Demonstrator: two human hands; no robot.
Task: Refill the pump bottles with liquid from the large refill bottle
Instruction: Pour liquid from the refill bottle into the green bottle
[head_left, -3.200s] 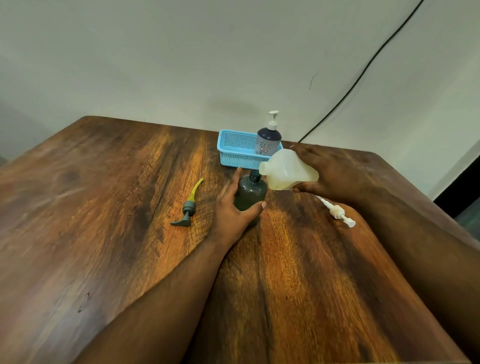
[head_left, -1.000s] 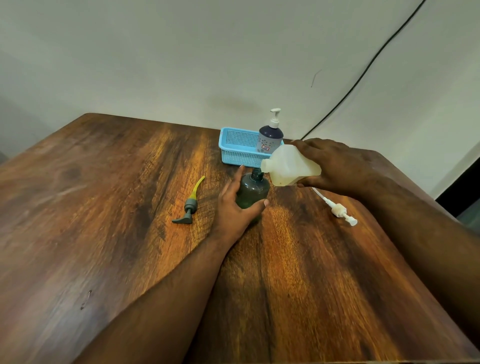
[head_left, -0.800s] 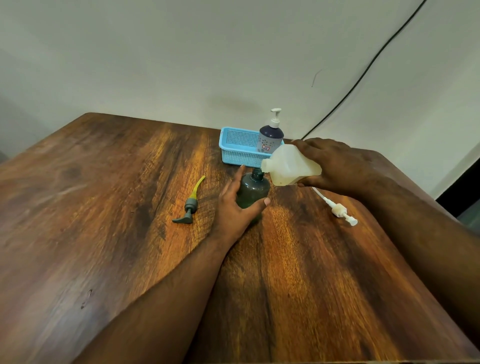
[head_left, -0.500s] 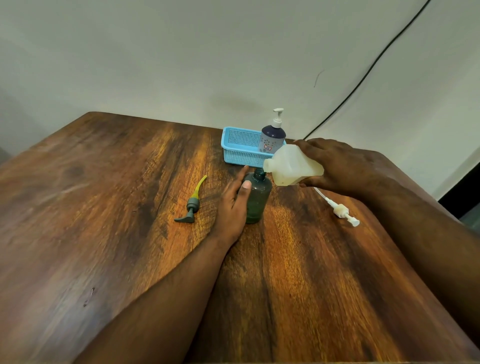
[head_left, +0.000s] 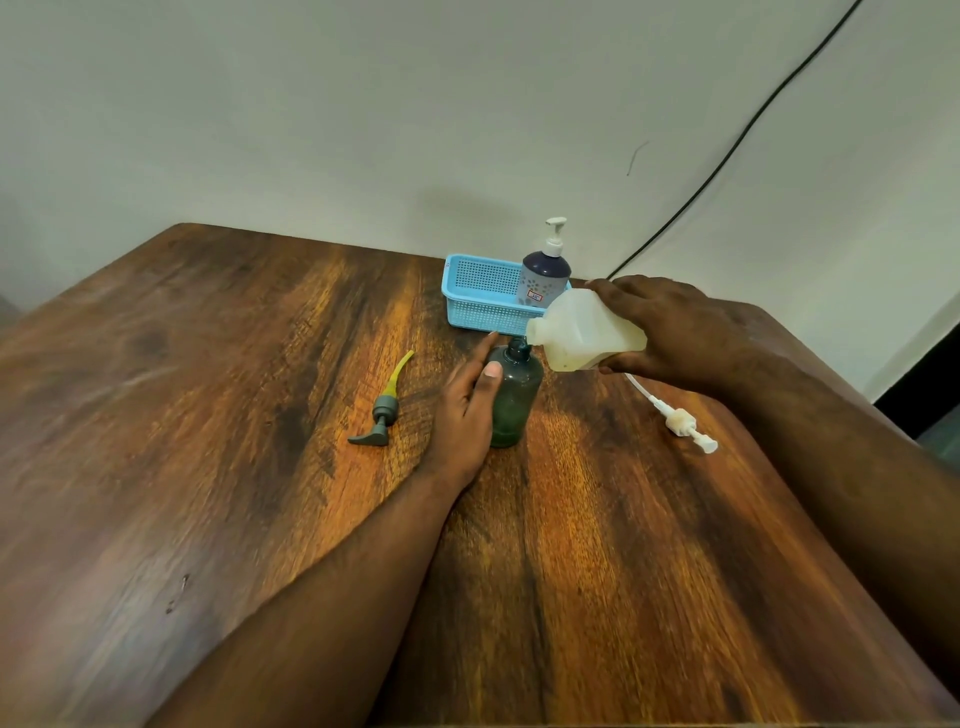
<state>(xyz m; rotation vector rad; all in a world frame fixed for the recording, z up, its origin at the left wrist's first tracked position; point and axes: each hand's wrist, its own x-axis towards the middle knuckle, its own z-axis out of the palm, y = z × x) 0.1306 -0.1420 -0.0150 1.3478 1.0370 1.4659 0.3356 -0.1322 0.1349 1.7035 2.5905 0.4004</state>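
Note:
A dark green pump bottle (head_left: 514, 400) stands upright on the wooden table (head_left: 597, 545) with its pump off and its neck bare. My left hand (head_left: 465, 410) holds it from the left, thumb on its front and fingers behind it. My right hand (head_left: 670, 332) grips the translucent white refill bottle (head_left: 587, 338), tipped on its side with its mouth right at the green bottle's neck. I cannot see the liquid flowing.
A grey pump head with a yellow tube (head_left: 384, 408) lies left of my left hand. A white pump with its tube (head_left: 680, 418) lies to the right. At the back, a blue basket (head_left: 478, 306) holds a purple pump bottle (head_left: 543, 275). A black cable (head_left: 727, 156) runs up the wall.
My left thumb slid from wrapping the green bottle's right front to lying on its left front. The refill bottle stays tipped over the neck, raised slightly since 3.2 s ago.

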